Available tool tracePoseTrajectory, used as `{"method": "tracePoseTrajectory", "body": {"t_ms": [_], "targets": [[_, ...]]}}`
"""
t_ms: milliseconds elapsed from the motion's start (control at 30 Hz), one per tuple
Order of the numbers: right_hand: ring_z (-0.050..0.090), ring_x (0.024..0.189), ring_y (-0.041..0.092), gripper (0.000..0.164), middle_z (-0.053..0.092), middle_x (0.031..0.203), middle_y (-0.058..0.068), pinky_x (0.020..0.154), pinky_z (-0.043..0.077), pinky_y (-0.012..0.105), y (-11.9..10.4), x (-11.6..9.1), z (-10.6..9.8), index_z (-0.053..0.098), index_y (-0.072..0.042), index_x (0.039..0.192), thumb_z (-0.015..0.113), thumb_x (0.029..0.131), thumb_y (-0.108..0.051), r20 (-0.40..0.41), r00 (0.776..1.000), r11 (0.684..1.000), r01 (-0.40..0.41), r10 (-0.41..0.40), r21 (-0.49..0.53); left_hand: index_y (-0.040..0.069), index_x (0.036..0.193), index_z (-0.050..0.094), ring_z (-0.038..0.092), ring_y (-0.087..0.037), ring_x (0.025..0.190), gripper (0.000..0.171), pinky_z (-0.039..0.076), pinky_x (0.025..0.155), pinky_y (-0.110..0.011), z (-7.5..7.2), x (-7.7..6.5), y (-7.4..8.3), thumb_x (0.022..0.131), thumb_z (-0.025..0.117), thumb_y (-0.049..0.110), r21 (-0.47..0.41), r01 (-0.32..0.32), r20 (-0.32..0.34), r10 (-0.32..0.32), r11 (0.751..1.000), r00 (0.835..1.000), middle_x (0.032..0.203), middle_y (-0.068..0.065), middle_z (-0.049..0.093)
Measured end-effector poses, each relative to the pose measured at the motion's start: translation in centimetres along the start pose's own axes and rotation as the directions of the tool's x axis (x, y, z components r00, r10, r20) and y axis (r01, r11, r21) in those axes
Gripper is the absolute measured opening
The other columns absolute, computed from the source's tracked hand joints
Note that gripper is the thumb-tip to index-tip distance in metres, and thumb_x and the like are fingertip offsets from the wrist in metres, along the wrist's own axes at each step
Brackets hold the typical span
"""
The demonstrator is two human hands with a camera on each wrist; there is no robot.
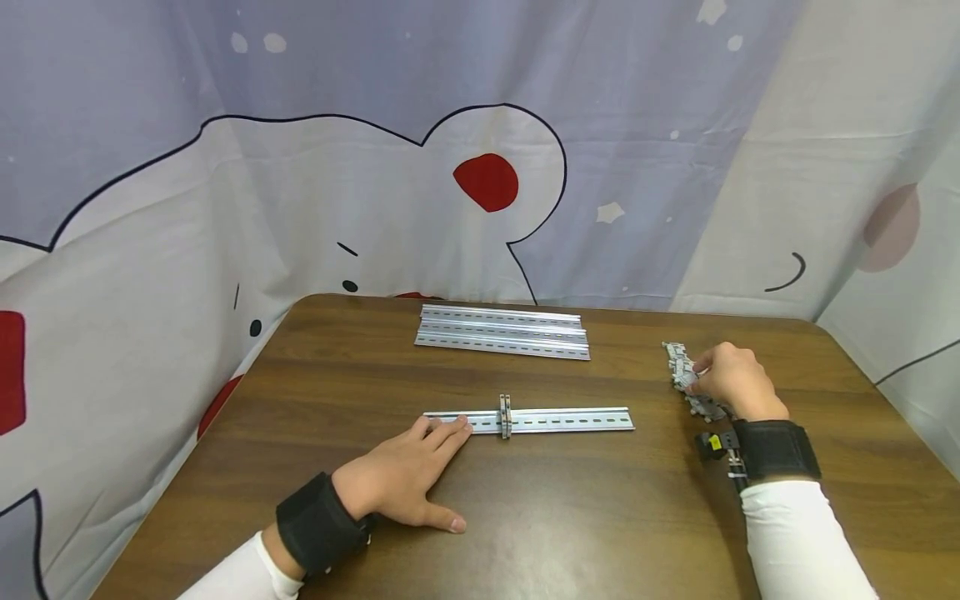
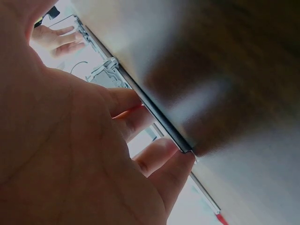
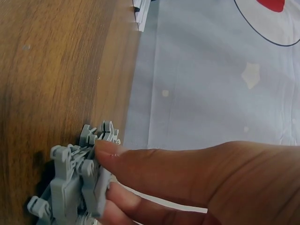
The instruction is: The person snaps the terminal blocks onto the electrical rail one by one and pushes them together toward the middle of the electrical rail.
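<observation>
Silvery rail (image 1: pixel 570 420) steadied, grey block (image 3: pixel 96 190) in a pinch

Head view: slotted rail lies crosswise on the tabletop (image 1: pixel 555 517). My left hand (image 1: pixel 401 475) is spread, grasping nothing; fingertips rest on the rail's left end, thumb out over the wood. Narrow upright pieces (image 1: pixel 506 417) sit across the rail, a little left of its middle. My right hand (image 1: pixel 738 383) is at the row of grey blocks (image 1: pixel 680 367), off to the right. More rails (image 1: pixel 502 332) lie side by side farther back.

Left wrist view: fingers meet the rail near its end; how hard they press, cannot tell. My judgement: light downward pressure should suffice against skidding.

Right wrist view: thumb on the near face, fingers behind, grasping the grey block; its neighbours crowd close. I judge a narrow pinch and straight lift best, to avoid dragging the others along.
</observation>
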State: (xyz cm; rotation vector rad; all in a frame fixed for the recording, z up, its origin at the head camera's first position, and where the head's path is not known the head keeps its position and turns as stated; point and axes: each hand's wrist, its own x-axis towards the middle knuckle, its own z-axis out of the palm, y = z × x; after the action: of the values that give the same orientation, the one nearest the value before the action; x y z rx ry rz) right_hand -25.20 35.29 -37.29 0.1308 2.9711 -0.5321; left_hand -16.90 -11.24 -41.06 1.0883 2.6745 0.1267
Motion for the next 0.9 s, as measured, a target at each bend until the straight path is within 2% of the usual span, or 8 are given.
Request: {"method": "tracePoseTrajectory", "body": {"t_ms": [367,667,800,900], "targets": [[0.059,0.098,0.048,0.052,0.059,0.117,0.035,0.072,0.051,0.05,-0.01,0.42,0.16,0.064,0.01,0.115,0.082,0.075,-0.016,-0.023,0.999,0.999,0.027,-0.027,0.021,0.01,0.157,0.018,0.025,-0.034,0.142,0.111,0.037,0.109,-0.044,0.06,-0.08,0.07,0.078,0.057,0.077,0.001,0.005,-0.005,-0.005,1.0,1.0,0.162,-0.007,0.018],[0.06,0.098,0.048,0.047,0.059,0.118,0.033,0.067,0.051,0.05,-0.16,0.04,0.12,0.065,0.005,0.118,0.078,0.08,-0.02,-0.009,1.0,1.0,0.01,-0.009,0.014,0.01,0.157,0.018,0.024,-0.034,0.142,0.111,0.037,0.109,-0.044,0.21,-0.01,0.0,0.078,0.056,0.078,0.001,-0.003,-0.006,0.003,1.0,1.0,0.162,-0.006,0.017],[0.062,0.093,0.042,0.04,0.063,0.113,0.028,0.061,0.049,0.045,-0.29,-0.14,0.02,0.068,0.002,0.113,0.077,0.081,-0.022,-0.021,1.0,1.0,0.017,-0.017,0.019,0.01,0.157,0.018,0.024,-0.034,0.142,0.111,0.037,0.109,-0.044,0.14,-0.01,0.02,0.078,0.056,0.078,0.003,-0.004,-0.006,0.004,1.0,1.0,0.162,-0.006,0.017],[0.063,0.083,0.034,0.031,0.067,0.102,0.022,0.058,0.048,0.04,-0.56,-0.24,0.0,0.07,-0.001,0.102,0.078,0.08,-0.021,-0.03,0.999,0.999,0.04,-0.039,0.03,0.01,0.156,0.019,0.025,-0.034,0.142,0.111,0.037,0.109,-0.044,0.08,-0.03,0.06,0.078,0.056,0.078,0.006,-0.003,-0.004,0.003,1.0,1.0,0.162,-0.007,0.017]]}}
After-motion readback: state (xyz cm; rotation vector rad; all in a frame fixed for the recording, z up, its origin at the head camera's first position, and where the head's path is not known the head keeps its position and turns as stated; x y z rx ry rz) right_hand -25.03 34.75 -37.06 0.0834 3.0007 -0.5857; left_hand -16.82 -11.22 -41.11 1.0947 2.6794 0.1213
